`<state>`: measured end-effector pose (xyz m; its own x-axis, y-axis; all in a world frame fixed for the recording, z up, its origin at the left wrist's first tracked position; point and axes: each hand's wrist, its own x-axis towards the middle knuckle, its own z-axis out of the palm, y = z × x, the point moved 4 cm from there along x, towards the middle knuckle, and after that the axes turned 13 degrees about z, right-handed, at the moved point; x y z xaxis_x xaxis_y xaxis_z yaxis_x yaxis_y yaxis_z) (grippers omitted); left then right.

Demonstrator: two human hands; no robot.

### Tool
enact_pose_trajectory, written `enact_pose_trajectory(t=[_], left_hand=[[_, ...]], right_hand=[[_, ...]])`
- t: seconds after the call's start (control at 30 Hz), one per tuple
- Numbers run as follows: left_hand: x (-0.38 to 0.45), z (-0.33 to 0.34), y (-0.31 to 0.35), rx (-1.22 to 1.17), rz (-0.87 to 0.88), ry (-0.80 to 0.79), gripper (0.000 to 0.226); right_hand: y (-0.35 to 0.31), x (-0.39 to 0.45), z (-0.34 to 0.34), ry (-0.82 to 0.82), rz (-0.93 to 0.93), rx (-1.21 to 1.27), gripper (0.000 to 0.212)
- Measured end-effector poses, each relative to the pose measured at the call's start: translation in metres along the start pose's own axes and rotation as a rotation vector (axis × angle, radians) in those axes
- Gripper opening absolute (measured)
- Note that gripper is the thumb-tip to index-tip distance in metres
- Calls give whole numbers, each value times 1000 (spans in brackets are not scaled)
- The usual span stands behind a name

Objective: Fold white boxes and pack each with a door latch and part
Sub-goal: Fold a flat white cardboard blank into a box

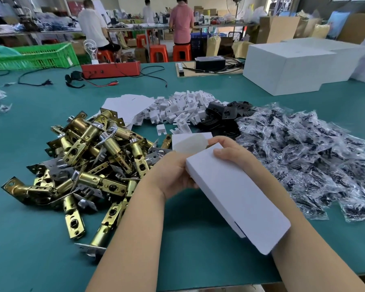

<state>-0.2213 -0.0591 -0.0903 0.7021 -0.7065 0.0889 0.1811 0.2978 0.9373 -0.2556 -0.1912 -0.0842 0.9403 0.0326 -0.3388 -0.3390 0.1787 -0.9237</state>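
Gripping a white box (238, 199) with both hands, left hand (173, 173) curling around its near-left edge, right hand (230, 152) pinching its far end, brass latches (89, 157) lying left of the grip.

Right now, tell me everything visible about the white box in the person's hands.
The white box is a long, flat carton of plain matte cardboard, unprinted. It is held tilted above the green table, its far end raised with an end flap open there. The near end has rounded corners and a dark slit at the tuck. The left hand grips its left edge; the right hand curls over its far end. Its contents are hidden.
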Motion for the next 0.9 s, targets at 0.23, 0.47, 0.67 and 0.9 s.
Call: enact_pose_trajectory(t=[0.23, 0.47, 0.67, 0.9], left_hand=[[2, 4, 1, 37, -13, -124, 58], [1, -9, -3, 113, -55, -135, 34], [7, -9, -1, 93, -16, 47, 26], [15, -28, 11, -305, 351, 457, 48]], right_hand=[[3, 10, -6, 133, 180, -23, 15], [13, -11, -2, 80, 32, -60, 19], [14, -10, -9, 150, -44, 166, 12], [3, -1, -11, 39, -237, 485, 37]])
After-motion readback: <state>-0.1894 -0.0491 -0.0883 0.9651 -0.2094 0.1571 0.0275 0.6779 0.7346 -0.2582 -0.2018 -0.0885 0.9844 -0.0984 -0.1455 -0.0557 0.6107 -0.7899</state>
